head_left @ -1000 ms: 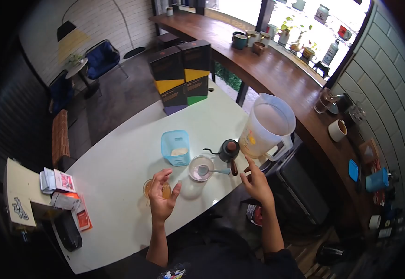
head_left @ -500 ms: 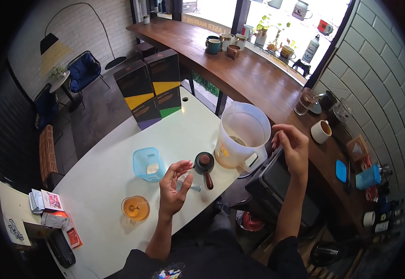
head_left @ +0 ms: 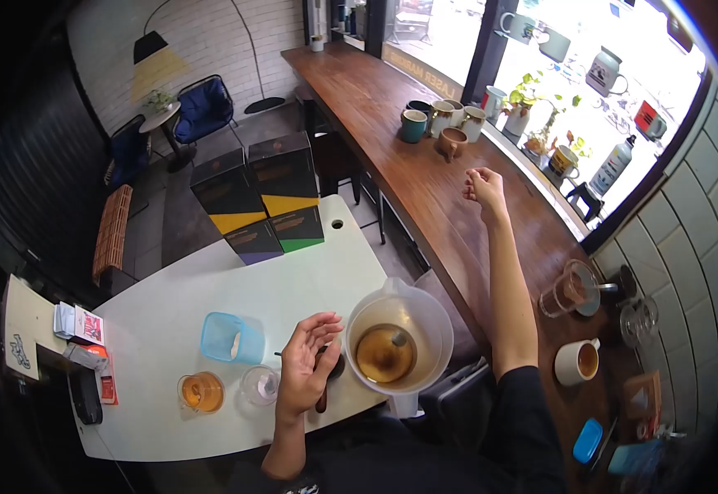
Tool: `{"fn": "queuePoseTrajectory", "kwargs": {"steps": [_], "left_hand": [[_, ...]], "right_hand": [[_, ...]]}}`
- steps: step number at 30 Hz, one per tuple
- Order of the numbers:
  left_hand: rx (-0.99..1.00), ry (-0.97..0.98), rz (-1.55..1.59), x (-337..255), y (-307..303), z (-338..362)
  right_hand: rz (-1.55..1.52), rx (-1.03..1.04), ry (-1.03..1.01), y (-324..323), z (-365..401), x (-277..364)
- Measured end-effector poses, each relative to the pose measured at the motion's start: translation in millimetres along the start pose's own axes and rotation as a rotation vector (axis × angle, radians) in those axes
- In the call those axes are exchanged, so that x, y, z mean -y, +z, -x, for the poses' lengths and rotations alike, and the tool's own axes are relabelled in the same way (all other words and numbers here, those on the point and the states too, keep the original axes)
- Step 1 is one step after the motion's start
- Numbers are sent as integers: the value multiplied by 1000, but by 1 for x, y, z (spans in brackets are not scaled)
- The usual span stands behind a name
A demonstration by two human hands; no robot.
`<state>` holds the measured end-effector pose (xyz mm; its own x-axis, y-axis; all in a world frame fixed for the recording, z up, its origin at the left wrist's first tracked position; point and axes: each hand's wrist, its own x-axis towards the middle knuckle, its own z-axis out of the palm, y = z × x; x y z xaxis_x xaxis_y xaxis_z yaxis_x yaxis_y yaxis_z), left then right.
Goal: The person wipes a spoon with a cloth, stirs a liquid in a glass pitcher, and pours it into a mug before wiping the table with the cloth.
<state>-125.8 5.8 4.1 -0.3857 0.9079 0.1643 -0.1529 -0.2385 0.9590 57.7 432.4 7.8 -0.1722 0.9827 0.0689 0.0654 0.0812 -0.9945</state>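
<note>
My left hand (head_left: 308, 362) is held over the white table, palm turned inward, its fingers loosely spread and nothing in them. Partly hidden behind it is a dark round pot-like object with a wooden handle (head_left: 321, 403). Just right of that hand stands a large translucent plastic pitcher (head_left: 443, 329) with brown liquid in the bottom. My right hand (head_left: 487, 189) stretches out over the wooden counter, fingers loosely bent and empty. Nearest to it is a brown mug (head_left: 451, 145), apart from the fingers, with a green mug (head_left: 413, 127) and several white ones behind.
On the white table (head_left: 153, 329) stand a light-blue container (head_left: 231, 337), a glass cup of amber liquid (head_left: 202, 393), a clear cup (head_left: 259, 385) and stacked black boxes (head_left: 281, 177). The wooden counter (head_left: 425, 198) bears a white mug (head_left: 577, 362) and glassware at right.
My right hand has moved from beside the pitcher out over the counter toward the mugs. The view has turned to the right. My left hand remains near the dark pot-like object.
</note>
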Motion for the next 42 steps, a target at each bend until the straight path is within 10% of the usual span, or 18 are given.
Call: {"fn": "queuePoseTrajectory", "kwargs": {"steps": [21, 31, 42], "left_hand": [[-203, 39, -178, -12, -12, 14], [-58, 52, -98, -10, -23, 21], [220, 56, 41, -31, -86, 67]], "right_hand": [[-584, -162, 455, 52, -157, -77], [-379, 147, 203, 24, -28, 42], [-69, 420, -124, 39, 296, 192]]}}
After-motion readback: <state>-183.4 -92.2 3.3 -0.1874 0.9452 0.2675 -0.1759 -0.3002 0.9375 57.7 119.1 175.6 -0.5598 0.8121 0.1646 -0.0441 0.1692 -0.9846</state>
